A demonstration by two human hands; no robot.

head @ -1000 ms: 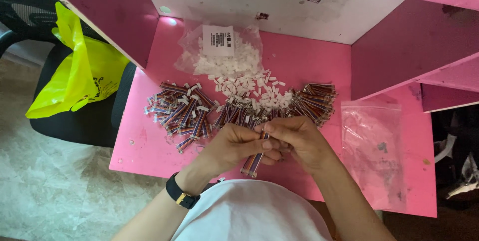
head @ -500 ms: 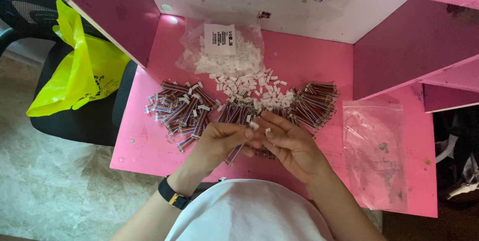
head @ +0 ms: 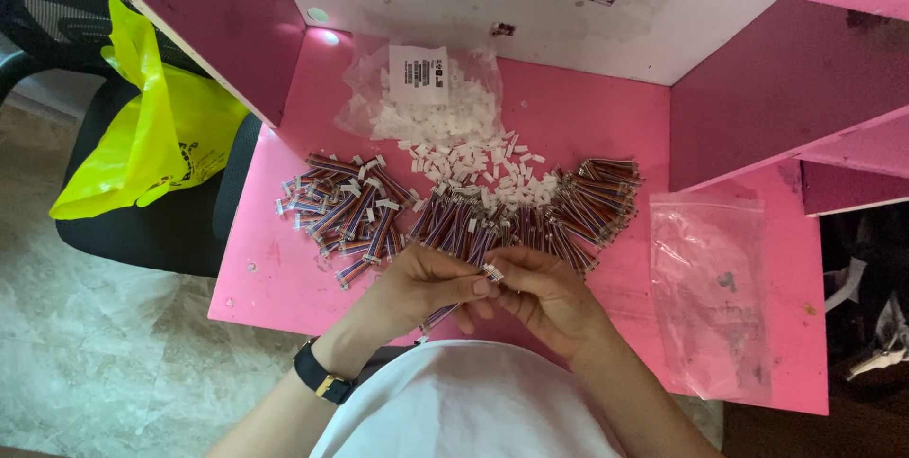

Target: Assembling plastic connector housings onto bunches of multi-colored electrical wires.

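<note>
On the pink desk, beyond the fingertips: wire pile w/o plugs straight ahead and to the right, plugged pile ahead-left of the left hand, loose white plugs further out w/ their bag behind. Empty clear bag off to the right of the right hand. Both hands pinch one wire bundle between them, white plug at the fingertips, wire tail trailing below left fingers. Est. under half plugged; bigger pile left.
</note>
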